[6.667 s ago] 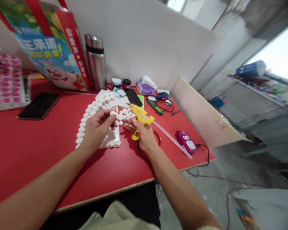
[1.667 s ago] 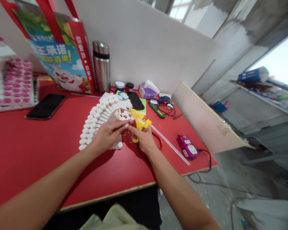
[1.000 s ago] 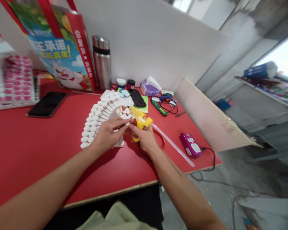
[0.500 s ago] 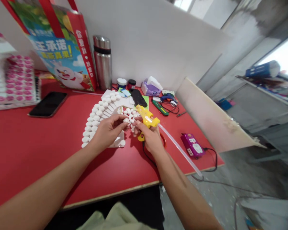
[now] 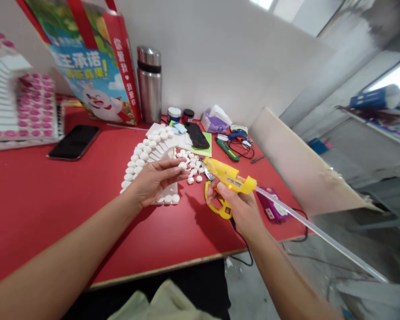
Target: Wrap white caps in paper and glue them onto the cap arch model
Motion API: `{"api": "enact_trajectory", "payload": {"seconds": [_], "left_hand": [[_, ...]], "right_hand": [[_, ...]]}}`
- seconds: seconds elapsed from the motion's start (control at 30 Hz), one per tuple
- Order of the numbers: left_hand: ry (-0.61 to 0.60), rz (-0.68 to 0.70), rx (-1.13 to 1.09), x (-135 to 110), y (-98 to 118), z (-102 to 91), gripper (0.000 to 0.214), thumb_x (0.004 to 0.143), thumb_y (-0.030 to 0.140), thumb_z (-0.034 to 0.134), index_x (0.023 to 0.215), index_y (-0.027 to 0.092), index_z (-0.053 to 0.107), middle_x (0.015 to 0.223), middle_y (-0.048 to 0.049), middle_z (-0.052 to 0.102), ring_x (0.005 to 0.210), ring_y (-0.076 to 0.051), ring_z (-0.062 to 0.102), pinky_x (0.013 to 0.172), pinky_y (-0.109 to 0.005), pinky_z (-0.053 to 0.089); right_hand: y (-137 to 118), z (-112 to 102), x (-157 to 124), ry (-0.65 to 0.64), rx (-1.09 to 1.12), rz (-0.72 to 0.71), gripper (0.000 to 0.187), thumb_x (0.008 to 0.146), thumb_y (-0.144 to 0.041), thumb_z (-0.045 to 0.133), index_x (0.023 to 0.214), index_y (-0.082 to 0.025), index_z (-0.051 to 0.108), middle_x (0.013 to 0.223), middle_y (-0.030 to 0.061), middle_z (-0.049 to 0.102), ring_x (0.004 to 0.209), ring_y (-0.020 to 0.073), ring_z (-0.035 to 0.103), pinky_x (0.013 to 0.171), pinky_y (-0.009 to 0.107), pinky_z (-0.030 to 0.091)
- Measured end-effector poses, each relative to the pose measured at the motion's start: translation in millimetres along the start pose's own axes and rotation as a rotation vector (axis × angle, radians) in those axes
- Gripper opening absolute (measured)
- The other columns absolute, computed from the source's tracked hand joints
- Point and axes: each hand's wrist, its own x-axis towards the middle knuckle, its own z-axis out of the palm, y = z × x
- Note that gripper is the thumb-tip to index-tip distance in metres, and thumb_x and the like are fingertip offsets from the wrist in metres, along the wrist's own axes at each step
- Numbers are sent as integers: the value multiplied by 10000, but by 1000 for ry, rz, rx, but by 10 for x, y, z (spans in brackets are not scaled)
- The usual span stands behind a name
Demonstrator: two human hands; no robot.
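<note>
My left hand [image 5: 156,178] pinches a small white round button-like piece [image 5: 182,166] between thumb and fingers. In my right hand [image 5: 238,200] is a yellow hot glue gun [image 5: 228,173], its nozzle pointing left and a small light glowing on its side. From its back sticks a long clear glue stick [image 5: 320,232]. Beneath my left hand lies a curved white panel [image 5: 170,192], edged with rows of the same white pieces and partly hidden by that hand. A loose pile of white pieces [image 5: 194,162] sits between the hands. Metal blades [image 5: 207,171], apparently scissors, show behind the glue gun.
A phone [image 5: 74,142], a printed bag [image 5: 100,80] and a steel flask [image 5: 150,84] stand or lie at the left and back. A green cutter [image 5: 227,149], tissues [image 5: 216,120] and a purple power box [image 5: 271,206] are to the right. A pink-and-white decorated piece [image 5: 36,106] stands far left.
My right hand has moved right and toward me with the glue gun, away from my left hand. The white piece in my left hand now shows clearly. The view has shifted slightly.
</note>
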Motion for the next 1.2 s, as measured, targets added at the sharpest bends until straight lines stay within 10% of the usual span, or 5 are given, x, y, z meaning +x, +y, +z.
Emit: {"api": "enact_trajectory", "payload": {"seconds": [1.2], "left_hand": [[-91,-130,-174,-9,60,19,218,888,-45,656,954,85,819,839,-96,777,740,-118,748,744,-183,615]], "right_hand": [[-23,126,-50,-103,-100,22,362,935,-430,670,668,-192,618,613,-12,603,580,174,672,635,329,501]]}}
